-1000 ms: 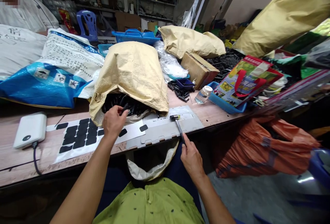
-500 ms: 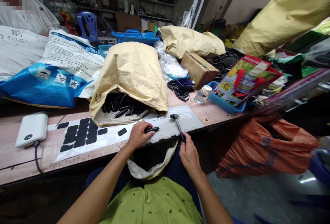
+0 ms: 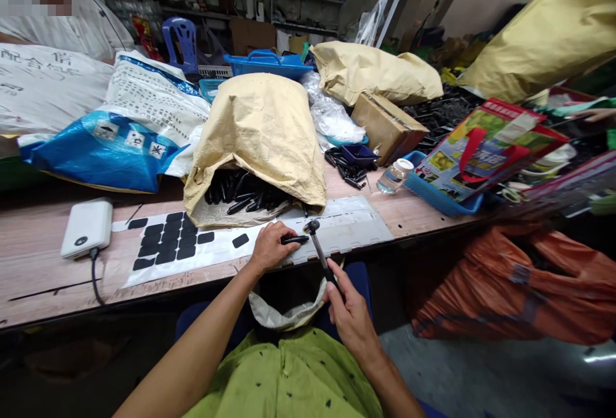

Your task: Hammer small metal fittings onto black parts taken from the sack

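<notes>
Sitting at a cluttered wooden bench (image 3: 43,277), a person in a green shirt worked a small black part under a hammer. At far left a white power bank (image 3: 86,227) lay with its cable trailing off the edge, just beside a white backing sheet (image 3: 212,252) dotted with black adhesive pads (image 3: 166,243). Behind the sheet a tan woven sack (image 3: 262,132) gaped open, showing a heap of black plastic parts (image 3: 240,194). The left hand (image 3: 270,246) was closed around one such black part (image 3: 294,239), pinning it flat on a grey plate (image 3: 344,228) at the bench's near edge. The right hand (image 3: 349,305) was wrapped around the handle of a small hammer (image 3: 317,250), its head poised just over the part's right end, touching or nearly so. By the look of it, the striking step was in hand: the part was seated and steadied, the blow about to land. A short, square tap seemed called for, with the left fingers kept clear of the head. Farther right stood a cardboard box (image 3: 382,126), a clear jar (image 3: 393,176) and a blue tray (image 3: 440,196).
</notes>
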